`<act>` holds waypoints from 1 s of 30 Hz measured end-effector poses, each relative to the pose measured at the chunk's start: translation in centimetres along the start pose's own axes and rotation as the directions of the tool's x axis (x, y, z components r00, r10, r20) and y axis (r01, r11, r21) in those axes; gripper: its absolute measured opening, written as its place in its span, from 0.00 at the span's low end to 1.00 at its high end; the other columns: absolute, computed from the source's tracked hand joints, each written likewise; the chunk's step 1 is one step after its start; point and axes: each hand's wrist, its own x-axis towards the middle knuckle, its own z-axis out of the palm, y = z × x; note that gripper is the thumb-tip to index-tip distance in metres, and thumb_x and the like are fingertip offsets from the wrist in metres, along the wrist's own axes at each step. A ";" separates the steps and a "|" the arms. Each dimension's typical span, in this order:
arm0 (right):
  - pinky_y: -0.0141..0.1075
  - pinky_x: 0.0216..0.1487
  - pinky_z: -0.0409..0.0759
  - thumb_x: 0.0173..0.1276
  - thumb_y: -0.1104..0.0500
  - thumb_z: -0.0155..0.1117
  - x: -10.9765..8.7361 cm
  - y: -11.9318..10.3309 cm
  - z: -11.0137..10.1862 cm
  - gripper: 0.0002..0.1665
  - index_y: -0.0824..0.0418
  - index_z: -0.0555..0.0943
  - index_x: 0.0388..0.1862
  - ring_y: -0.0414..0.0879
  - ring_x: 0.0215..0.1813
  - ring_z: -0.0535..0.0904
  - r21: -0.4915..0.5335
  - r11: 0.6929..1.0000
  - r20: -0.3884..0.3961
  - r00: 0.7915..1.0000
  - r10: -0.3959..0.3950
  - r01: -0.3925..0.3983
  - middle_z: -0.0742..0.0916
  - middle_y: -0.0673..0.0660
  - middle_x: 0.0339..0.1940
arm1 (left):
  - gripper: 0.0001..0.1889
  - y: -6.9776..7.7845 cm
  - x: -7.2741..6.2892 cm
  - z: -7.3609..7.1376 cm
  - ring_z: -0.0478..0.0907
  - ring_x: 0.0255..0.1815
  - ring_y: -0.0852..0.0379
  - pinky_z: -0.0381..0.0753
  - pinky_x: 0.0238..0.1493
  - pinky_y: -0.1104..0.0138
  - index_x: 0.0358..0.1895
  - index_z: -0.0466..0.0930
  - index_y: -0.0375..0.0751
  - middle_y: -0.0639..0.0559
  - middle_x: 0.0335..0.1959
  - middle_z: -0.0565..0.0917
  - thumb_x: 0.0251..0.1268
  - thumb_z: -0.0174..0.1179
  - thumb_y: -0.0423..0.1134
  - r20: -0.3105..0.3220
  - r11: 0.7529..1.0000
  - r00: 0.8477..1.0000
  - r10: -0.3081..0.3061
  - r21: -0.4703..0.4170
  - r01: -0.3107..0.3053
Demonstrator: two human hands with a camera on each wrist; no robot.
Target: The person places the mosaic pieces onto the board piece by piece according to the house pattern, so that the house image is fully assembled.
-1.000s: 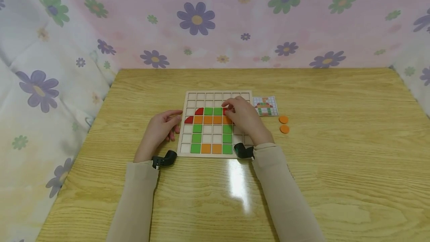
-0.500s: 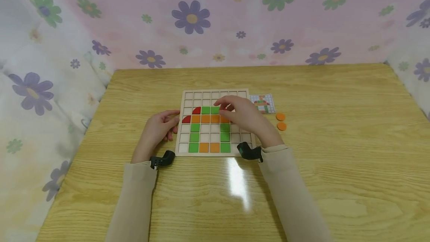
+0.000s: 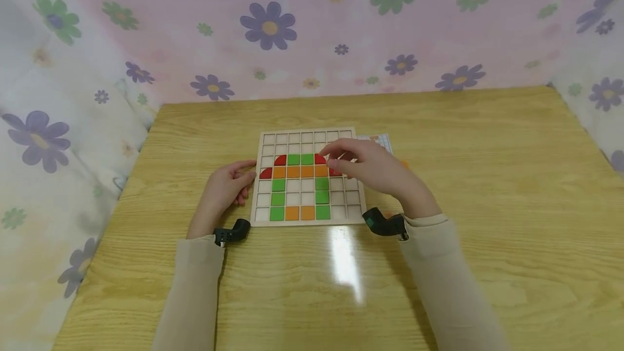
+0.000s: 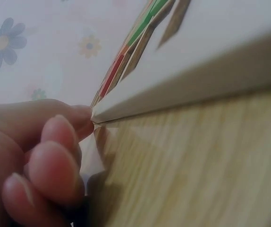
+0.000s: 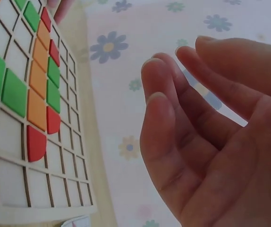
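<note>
A wooden grid board [image 3: 309,224] lies on the table with green squares [image 3: 278,199], orange squares [image 3: 292,171] and red rounded-corner pieces [image 3: 280,160] set in its cells. On its right side, two red pieces [image 5: 36,143] sit in neighbouring cells, one partly behind my right hand in the head view. My right hand [image 3: 375,167] hovers over the board's right part, fingers loosely bent, nothing between them in the right wrist view. At the board's left edge, my left hand [image 3: 224,188] touches the rim with its fingertips; its other fingers [image 4: 55,172] are loosely curled.
A small printed pattern card [image 3: 382,141] lies beside the board's upper right, mostly covered by my right hand. An orange disc [image 3: 405,163] peeks out past that hand. Flowered cloth [image 3: 302,26] rises behind the wooden table [image 3: 468,177].
My right hand has drawn back to the right from the red pieces, uncovering them and now covering much of the card and discs. My left hand stays at the board's edge. The head view has shifted slightly.
</note>
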 end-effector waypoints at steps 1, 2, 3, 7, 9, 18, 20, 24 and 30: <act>0.39 0.40 0.75 0.66 0.48 0.53 -0.1 0.1 0.0 0.15 0.45 0.75 0.50 0.48 0.39 0.77 -0.011 1.000 0.006 1.000 0.004 -0.004 0.81 0.47 0.39 | 0.19 -0.1 0.0 0.0 0.72 0.12 0.53 0.74 0.14 0.63 0.56 0.72 0.56 0.44 0.18 0.75 0.61 0.55 0.50 -0.001 1.000 1.000 -0.003 0.000 0.003; 0.39 0.40 0.75 0.66 0.47 0.53 -0.2 0.3 0.0 0.15 0.45 0.75 0.50 0.48 0.39 0.77 -0.018 1.000 0.015 1.000 0.006 -0.006 0.81 0.47 0.38 | 0.20 -0.1 0.0 0.0 0.72 0.12 0.53 0.75 0.14 0.63 0.57 0.72 0.56 0.45 0.17 0.75 0.61 0.55 0.50 0.004 1.000 1.000 -0.008 -0.003 0.008; 0.38 0.40 0.75 0.66 0.47 0.53 -0.3 0.5 0.1 0.15 0.45 0.74 0.51 0.48 0.39 0.77 -0.027 1.000 0.027 1.000 0.013 -0.012 0.81 0.46 0.38 | 0.20 -0.2 -0.1 -0.1 0.72 0.12 0.54 0.75 0.15 0.63 0.57 0.72 0.55 0.45 0.17 0.75 0.61 0.55 0.50 0.011 1.000 1.000 -0.013 -0.007 0.013; 0.38 0.40 0.75 0.67 0.46 0.51 -0.8 1.2 0.8 0.16 0.44 0.74 0.51 0.47 0.40 0.77 -0.060 0.998 0.088 0.996 0.026 -0.021 0.81 0.48 0.40 | 0.20 -0.6 -0.4 -0.3 0.71 0.12 0.55 0.75 0.15 0.63 0.57 0.71 0.53 0.45 0.16 0.74 0.62 0.54 0.49 0.018 0.999 0.999 -0.030 -0.016 0.030; 0.38 0.40 0.74 0.67 0.46 0.51 -1.1 1.4 1.1 0.16 0.45 0.74 0.52 0.44 0.41 0.76 -0.081 0.996 0.108 0.994 0.034 -0.025 0.81 0.48 0.41 | 0.20 -0.7 -0.5 -0.5 0.70 0.12 0.56 0.75 0.15 0.62 0.57 0.71 0.53 0.45 0.16 0.73 0.62 0.54 0.49 0.011 1.000 1.000 -0.022 -0.012 0.022; 0.37 0.37 0.74 0.67 0.50 0.52 -2.3 3.4 1.5 0.15 0.52 0.76 0.50 0.42 0.35 0.74 -0.137 0.991 0.145 0.989 0.029 -0.009 0.80 0.48 0.37 | 0.20 -0.2 -0.4 -0.6 0.64 0.07 0.57 0.71 0.10 0.62 0.56 0.72 0.58 0.46 0.14 0.72 0.61 0.54 0.53 -0.008 0.999 1.000 -0.005 0.053 0.005; 0.38 0.36 0.74 0.67 0.51 0.53 -2.6 3.7 1.5 0.15 0.52 0.77 0.50 0.42 0.34 0.74 -0.134 0.991 0.150 0.988 0.036 -0.016 0.81 0.49 0.35 | 0.20 0.0 -0.3 -0.5 0.64 0.07 0.57 0.70 0.10 0.62 0.56 0.73 0.59 0.46 0.14 0.72 0.60 0.53 0.55 -0.012 0.999 1.000 -0.005 0.053 0.006; 0.37 0.35 0.73 0.67 0.51 0.53 -3.1 4.2 1.5 0.14 0.50 0.77 0.49 0.42 0.32 0.74 -0.152 0.988 0.169 0.985 0.041 -0.015 0.81 0.49 0.32 | 0.20 0.2 -0.2 -0.5 0.63 0.07 0.58 0.67 0.08 0.63 0.54 0.73 0.62 0.48 0.12 0.70 0.59 0.51 0.59 -0.041 0.998 0.999 -0.005 0.063 0.007; 0.35 0.35 0.74 0.66 0.48 0.53 -3.9 4.9 1.5 0.13 0.48 0.77 0.47 0.40 0.32 0.74 -0.172 0.985 0.196 0.979 0.061 -0.027 0.81 0.46 0.32 | 0.22 0.3 -0.3 -0.6 0.63 0.09 0.57 0.65 0.12 0.64 0.53 0.75 0.62 0.51 0.10 0.68 0.57 0.50 0.64 -0.047 0.995 0.999 -0.011 0.098 0.015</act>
